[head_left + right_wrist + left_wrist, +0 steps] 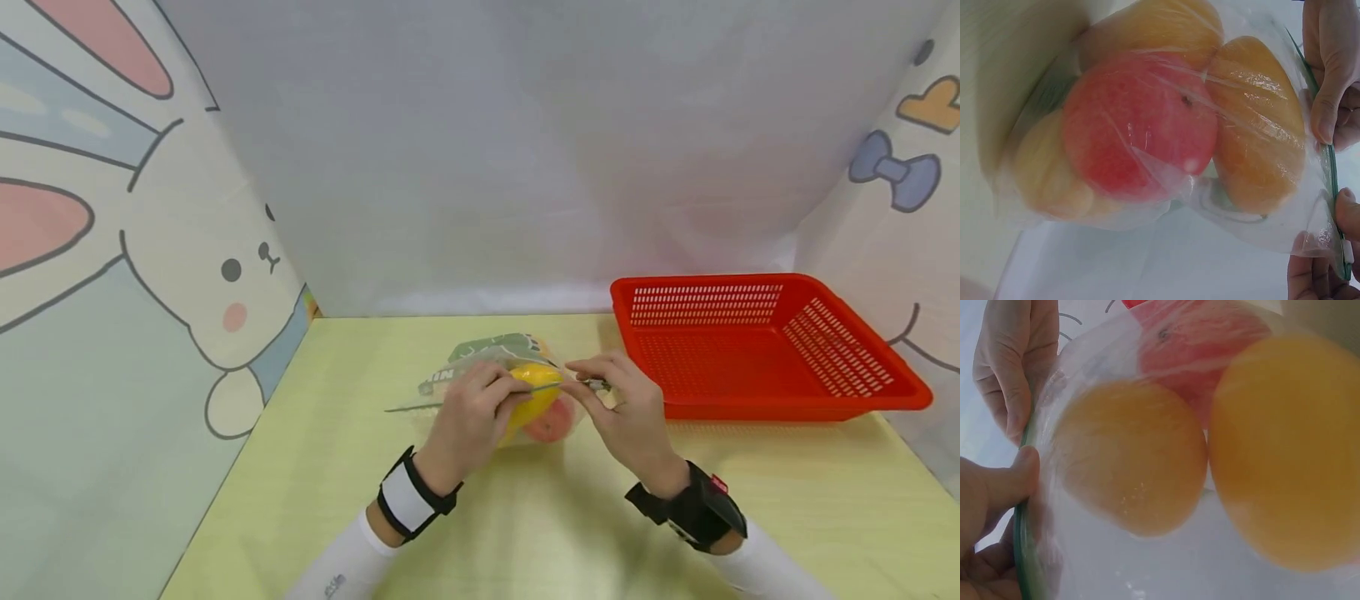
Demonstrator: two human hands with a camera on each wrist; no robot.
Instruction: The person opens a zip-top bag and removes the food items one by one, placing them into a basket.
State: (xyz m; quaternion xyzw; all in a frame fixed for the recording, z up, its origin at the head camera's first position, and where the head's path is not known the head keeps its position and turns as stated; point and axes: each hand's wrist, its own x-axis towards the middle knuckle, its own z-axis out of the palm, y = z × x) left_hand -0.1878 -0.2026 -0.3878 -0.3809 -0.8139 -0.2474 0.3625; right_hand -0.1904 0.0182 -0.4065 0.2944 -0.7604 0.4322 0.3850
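Note:
A clear zip bag (495,343) with green print and a green zip strip (1333,178) rests on the table. Through its film show a yellow mango-shaped fruit (542,383), a red round fruit (551,423) and more orange-yellow fruit (1132,459). Thumb and fingers of my left hand (472,412) pinch the strip left of centre. My right hand (626,408) pinches the strip toward its right end, by a small pale slider (1348,251). The strip runs taut between both hands, above the fruit. Whether it is sealed along its length is hard to see.
A red perforated plastic basket (750,408) stands at the right rear of the pale yellow table (315,467). A plain light cloth wall (480,167) closes the back, and rabbit-printed panels (172,250) flank the sides.

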